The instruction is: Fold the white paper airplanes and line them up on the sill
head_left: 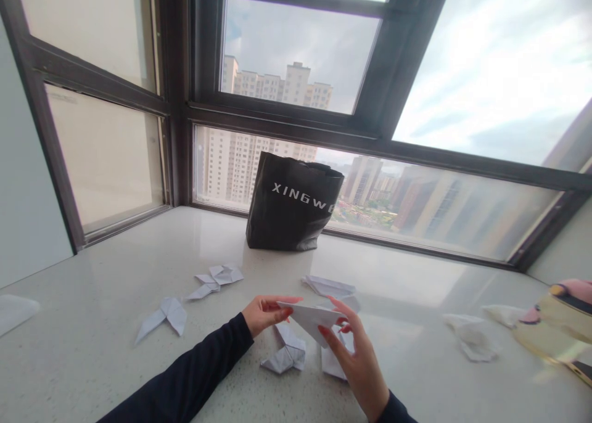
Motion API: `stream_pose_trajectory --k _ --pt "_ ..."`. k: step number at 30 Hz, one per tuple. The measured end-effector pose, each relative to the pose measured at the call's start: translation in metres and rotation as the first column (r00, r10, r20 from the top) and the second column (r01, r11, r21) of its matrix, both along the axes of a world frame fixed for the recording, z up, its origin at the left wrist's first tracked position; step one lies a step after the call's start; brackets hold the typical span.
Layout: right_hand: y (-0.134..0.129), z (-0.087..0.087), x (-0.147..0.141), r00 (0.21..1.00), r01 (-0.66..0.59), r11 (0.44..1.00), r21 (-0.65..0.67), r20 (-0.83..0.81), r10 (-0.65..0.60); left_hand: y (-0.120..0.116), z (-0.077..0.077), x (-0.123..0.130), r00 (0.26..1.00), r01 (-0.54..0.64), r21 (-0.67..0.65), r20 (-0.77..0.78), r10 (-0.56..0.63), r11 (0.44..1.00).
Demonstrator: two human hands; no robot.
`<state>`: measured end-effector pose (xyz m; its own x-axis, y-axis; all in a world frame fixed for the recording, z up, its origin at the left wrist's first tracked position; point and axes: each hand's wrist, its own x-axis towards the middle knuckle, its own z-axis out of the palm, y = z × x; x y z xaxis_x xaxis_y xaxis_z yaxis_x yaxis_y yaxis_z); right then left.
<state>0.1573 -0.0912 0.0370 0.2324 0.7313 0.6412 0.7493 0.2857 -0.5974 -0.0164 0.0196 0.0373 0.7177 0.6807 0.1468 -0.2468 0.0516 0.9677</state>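
Observation:
A folded sheet of white paper, roughly triangular, is held up between my two hands above the sill. My left hand pinches its left corner between thumb and fingers. On the other side, my right hand grips the right edge, thumb in front and fingers behind. Under the hands lies a folded paper piece with pointed ends. Another folded paper sits partly hidden behind my right hand. Just beyond the hands rests a flat folded paper strip.
A black bag with white lettering stands by the window. To the left are a folded paper shape and more folded paper. At right lie crumpled white tissue-like material and a yellow-and-pink object. Dark window frames border the white sill.

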Motion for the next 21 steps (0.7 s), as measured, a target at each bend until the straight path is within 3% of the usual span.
stream_pose_trajectory --k 6,9,14,17,21 --pt "-0.002 0.003 -0.003 0.997 -0.07 0.994 -0.08 -0.04 0.067 0.001 -0.002 0.001 0.997 0.074 -0.077 0.025 -0.072 0.994" --pt "0.002 0.008 0.011 0.996 0.034 0.997 -0.074 -0.085 -0.04 0.003 -0.003 0.001 0.994 0.108 -0.073 0.035 -0.105 0.992" --pt "0.011 0.011 0.07 0.941 0.329 0.943 -0.056 -0.059 -0.332 0.003 -0.003 0.001 0.988 0.104 -0.013 0.114 -0.102 0.995" --pt "0.013 0.005 0.096 0.927 0.374 0.919 -0.123 0.016 -0.375 0.001 -0.002 0.002 0.992 0.083 -0.005 0.098 -0.082 0.997" --pt "0.017 -0.007 0.1 0.923 0.385 0.889 -0.248 0.124 -0.366 0.0 0.0 0.001 0.995 0.053 0.0 0.083 -0.053 0.999"
